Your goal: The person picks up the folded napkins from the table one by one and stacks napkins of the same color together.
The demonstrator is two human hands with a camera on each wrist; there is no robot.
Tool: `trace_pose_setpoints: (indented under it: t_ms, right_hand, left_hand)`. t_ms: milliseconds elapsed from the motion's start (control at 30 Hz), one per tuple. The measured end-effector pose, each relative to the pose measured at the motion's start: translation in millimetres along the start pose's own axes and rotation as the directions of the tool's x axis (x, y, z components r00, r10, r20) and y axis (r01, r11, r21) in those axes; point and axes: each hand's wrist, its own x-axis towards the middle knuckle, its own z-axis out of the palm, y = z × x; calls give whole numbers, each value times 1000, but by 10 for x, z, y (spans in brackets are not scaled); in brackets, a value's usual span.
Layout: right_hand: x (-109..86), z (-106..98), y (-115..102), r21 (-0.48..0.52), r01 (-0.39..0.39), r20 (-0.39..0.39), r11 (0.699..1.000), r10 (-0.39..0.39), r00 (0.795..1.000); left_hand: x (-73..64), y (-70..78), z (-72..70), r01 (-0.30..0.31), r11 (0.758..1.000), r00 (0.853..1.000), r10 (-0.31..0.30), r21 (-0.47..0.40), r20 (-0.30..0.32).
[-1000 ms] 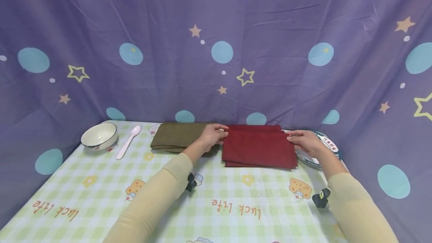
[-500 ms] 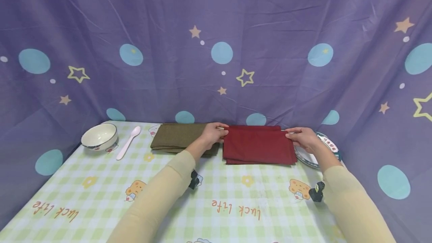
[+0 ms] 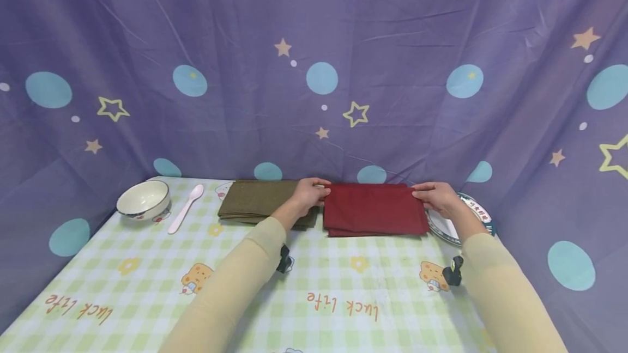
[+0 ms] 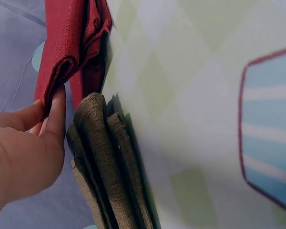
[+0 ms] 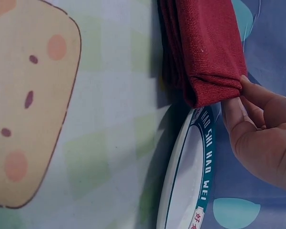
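A folded red cloth (image 3: 375, 208) lies over more red folds at the back of the table. My left hand (image 3: 307, 196) pinches its far left corner between thumb and fingers, as the left wrist view shows on the red cloth (image 4: 66, 43). At the far right corner, my right hand (image 3: 438, 199) pinches the cloth's edge; the right wrist view shows the thumb and fingers on either side of the red fold (image 5: 212, 52). Just below the left hand sits a folded olive-brown cloth stack (image 3: 260, 200). A green-rimmed plate (image 3: 478, 211) is partly hidden behind the right hand and forearm.
On the left stand a white bowl (image 3: 144, 200) with a dark rim and a pale pink spoon (image 3: 185, 210). A checked tablecloth (image 3: 343, 282) covers the table. Behind its back edge hangs a purple curtain (image 3: 314, 42) with stars and dots.
The front edge of the red cloth has shifted slightly towards the back. My right hand has moved a little left and back with its corner; the left hand has hardly moved.
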Motion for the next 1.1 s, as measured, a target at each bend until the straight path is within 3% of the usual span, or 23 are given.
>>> trace_pose_setpoints:
  t_ms: [500, 1100]
  right_hand:
    - [71, 4, -65, -10, 5, -47, 1000, -5, 999]
    - [90, -13, -61, 98, -9, -34, 995, 12, 999]
  left_hand:
    - [71, 14, 32, -4, 1000, 999, 4, -2, -37]
    - [70, 39, -19, 28, 997, 997, -32, -70, -68]
